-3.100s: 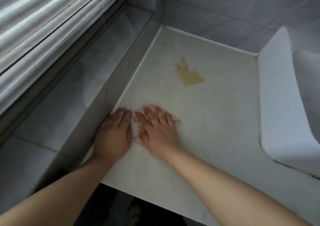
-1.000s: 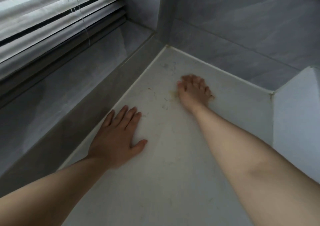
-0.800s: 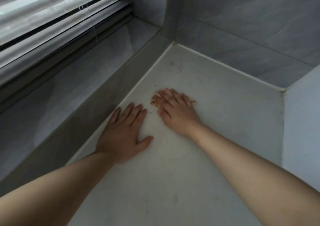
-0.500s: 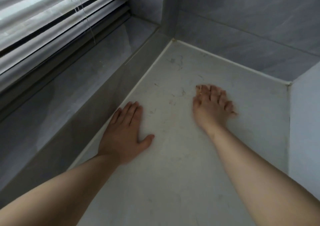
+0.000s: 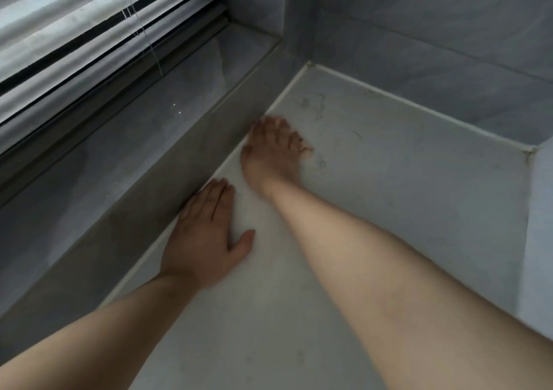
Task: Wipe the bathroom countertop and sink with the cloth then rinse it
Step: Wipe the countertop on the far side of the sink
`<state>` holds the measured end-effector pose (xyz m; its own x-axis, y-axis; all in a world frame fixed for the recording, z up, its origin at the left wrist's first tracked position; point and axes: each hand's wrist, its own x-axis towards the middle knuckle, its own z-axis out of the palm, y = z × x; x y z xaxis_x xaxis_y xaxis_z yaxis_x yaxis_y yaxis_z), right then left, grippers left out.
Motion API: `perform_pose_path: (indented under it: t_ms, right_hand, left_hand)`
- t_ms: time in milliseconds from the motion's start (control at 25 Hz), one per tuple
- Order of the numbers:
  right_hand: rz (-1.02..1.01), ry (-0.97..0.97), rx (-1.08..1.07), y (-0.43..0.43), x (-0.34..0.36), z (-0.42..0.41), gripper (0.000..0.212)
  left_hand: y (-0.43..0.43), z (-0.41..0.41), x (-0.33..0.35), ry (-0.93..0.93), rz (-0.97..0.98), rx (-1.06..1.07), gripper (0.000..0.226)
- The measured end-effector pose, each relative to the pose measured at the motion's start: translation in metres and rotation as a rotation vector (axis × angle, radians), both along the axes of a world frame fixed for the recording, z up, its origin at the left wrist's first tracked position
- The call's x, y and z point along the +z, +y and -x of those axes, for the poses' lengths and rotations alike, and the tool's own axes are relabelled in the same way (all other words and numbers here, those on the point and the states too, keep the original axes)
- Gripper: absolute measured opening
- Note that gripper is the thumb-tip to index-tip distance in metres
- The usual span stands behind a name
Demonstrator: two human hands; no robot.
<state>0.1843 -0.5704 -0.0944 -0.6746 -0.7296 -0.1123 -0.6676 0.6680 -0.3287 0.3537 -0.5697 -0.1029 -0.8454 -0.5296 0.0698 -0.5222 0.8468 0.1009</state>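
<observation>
Countertop (image 5: 404,210) in pale grey-white is seen filling a corner, bounded at the left by a grey window ledge (image 5: 143,156) and at the back by a grey tiled wall (image 5: 434,45). White blinds (image 5: 74,30) with a thin cord (image 5: 146,30) are seen above the ledge, and a pale upright panel (image 5: 541,240) closes off the right side. Dark wispy marks (image 5: 317,105) are scattered near the far corner. The left hand (image 5: 206,237) is laid flat on the countertop, fingers straight and together, thumb spread, against the ledge edge. The right hand (image 5: 272,150) is placed farther in, close to the ledge; it is blurred, its fingers appear bent, and whether anything is held beneath it cannot be told.
</observation>
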Motion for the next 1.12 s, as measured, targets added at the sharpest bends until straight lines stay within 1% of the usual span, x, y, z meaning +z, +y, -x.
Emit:
perform_pose_path:
  t_ms: [120,160,200,280,360,400,440,480,560,600,640,680,720,800,880,920,960,1000,1040,1120]
  right_hand:
    - [0.090,0.073,0.275,0.043,-0.002,-0.035,0.053]
    - [0.108,0.104,0.302,0.063,-0.003,-0.034,0.053]
    - [0.110,0.134,0.267,0.081,-0.004,-0.026,0.055]
    - [0.021,0.199,0.052,0.109,-0.006,0.001,0.062]
    - [-0.125,0.139,-0.273,0.115,-0.003,0.016,0.057]
    - [-0.143,0.088,-0.379,0.102,-0.002,0.012,0.053]
    - [-0.113,0.058,-0.389,0.083,0.000,0.002,0.051]
    - [-0.074,0.043,-0.305,0.063,0.001,-0.012,0.050]
    - [-0.009,0.033,-0.024,0.038,0.006,-0.042,0.048]
    - [-0.006,0.044,0.074,0.040,0.006,-0.044,0.047]
    - [-0.011,0.060,0.110,0.051,0.007,-0.036,0.046]
    - [-0.022,0.082,0.073,0.070,0.005,-0.025,0.047]
    - [-0.036,0.118,-0.025,0.095,0.002,-0.015,0.049]
    - [-0.081,0.165,-0.334,0.152,-0.005,0.003,0.051]
    - [-0.137,0.100,-0.659,0.192,-0.003,0.009,0.050]
    - [-0.164,0.064,-0.756,0.194,0.000,0.007,0.050]
    - [-0.167,0.065,-0.773,0.184,0.002,0.001,0.051]
    - [-0.144,0.080,-0.708,0.167,0.002,-0.010,0.052]
    - [-0.104,0.087,-0.571,0.145,0.001,-0.024,0.054]
    - [-0.010,0.082,-0.212,0.109,0.001,-0.058,0.055]
  left_hand:
    - [0.001,-0.002,-0.001,0.046,-0.031,0.016,0.077]
    - [0.001,-0.002,-0.001,0.053,-0.034,0.013,0.077]
    - [0.000,-0.002,0.000,0.054,-0.029,-0.004,0.076]
    - [-0.001,0.000,0.001,0.040,-0.005,-0.047,0.074]
    - [-0.002,0.001,0.001,0.025,0.013,-0.071,0.072]
    - [-0.002,0.001,0.001,0.023,0.013,-0.076,0.071]
    - [-0.003,0.001,0.000,0.025,0.006,-0.081,0.070]
    - [-0.004,0.001,-0.001,0.038,0.001,-0.092,0.067]
    - [-0.007,0.001,-0.003,0.078,0.002,-0.103,0.061]
    - [-0.007,0.001,-0.003,0.091,0.003,-0.106,0.059]
    - [-0.007,0.001,-0.003,0.096,0.005,-0.108,0.059]
    - [-0.006,0.000,-0.003,0.095,0.007,-0.112,0.060]
    - [-0.006,0.000,-0.002,0.082,0.013,-0.120,0.061]
    - [-0.004,0.001,-0.002,0.044,0.042,-0.151,0.061]
    - [-0.004,0.002,-0.002,0.032,0.078,-0.171,0.060]
    - [-0.004,0.002,-0.003,0.031,0.089,-0.172,0.059]
    - [-0.004,0.003,-0.003,0.025,0.089,-0.171,0.059]
    - [-0.004,0.004,-0.003,0.013,0.082,-0.170,0.059]
    - [-0.005,0.005,-0.002,0.001,0.072,-0.167,0.059]
    - [-0.007,0.004,-0.001,0.003,0.073,-0.159,0.059]
